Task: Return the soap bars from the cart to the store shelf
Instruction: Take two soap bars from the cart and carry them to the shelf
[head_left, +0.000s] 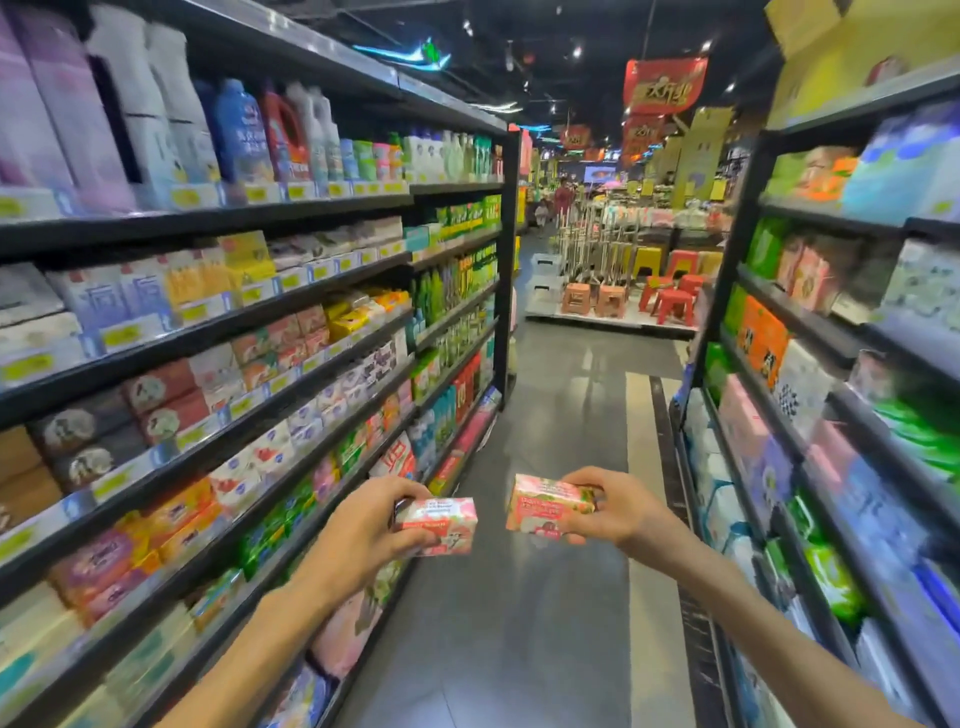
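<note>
My left hand (371, 522) grips a pink and white soap box (441, 525) by its near end, held out over the aisle floor. My right hand (610, 512) holds a second pink soap box (545, 512) with fingers curled over its right end. The two boxes sit side by side at about chest height, a small gap between them. The store shelf (249, 436) with rows of boxed soap bars runs along the left, close to my left forearm. No cart shows in the head view.
A second shelf unit (810, 364) with packaged goods lines the right side. The grey aisle floor (561, 415) runs ahead between them. Red and orange plastic stools (670, 299) stand on a display at the aisle's far end.
</note>
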